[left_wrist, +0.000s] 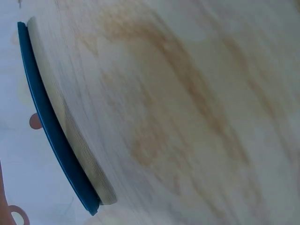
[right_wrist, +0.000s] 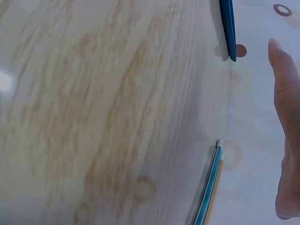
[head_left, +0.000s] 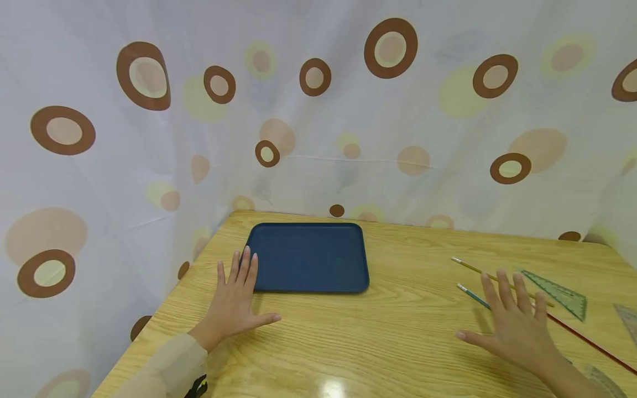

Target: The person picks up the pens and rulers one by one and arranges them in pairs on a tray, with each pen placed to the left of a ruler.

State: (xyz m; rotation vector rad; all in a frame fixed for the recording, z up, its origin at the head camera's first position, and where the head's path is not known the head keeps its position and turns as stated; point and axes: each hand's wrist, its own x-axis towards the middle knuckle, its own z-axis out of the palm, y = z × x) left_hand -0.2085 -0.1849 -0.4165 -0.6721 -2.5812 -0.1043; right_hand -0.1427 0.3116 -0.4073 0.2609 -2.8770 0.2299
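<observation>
My left hand point(head_left: 234, 307) is spread with straight fingers, its fingertips overlapping the left edge of a dark blue tray point(head_left: 311, 260) in the head view. Nothing is in it. The tray's rim point(left_wrist: 58, 136) shows from the side in the left wrist view. Over the right part of the table, my right hand point(head_left: 520, 331) is also spread and holds nothing. Beneath and around it lie a yellow pencil point(head_left: 470, 266), a teal pencil point(head_left: 474, 297) partly hidden by the hand, and a long thin red stick point(head_left: 592, 339). A green triangle ruler point(head_left: 559, 292) lies just beyond its fingers.
A clear ruled piece point(head_left: 628, 319) is cut off by the right edge of the head view. Near the bottom right corner lies a curved clear scale point(head_left: 604, 380), partly behind the right forearm. A patterned curtain point(head_left: 348, 110) stands behind the wooden table point(head_left: 348, 342) and along its sides.
</observation>
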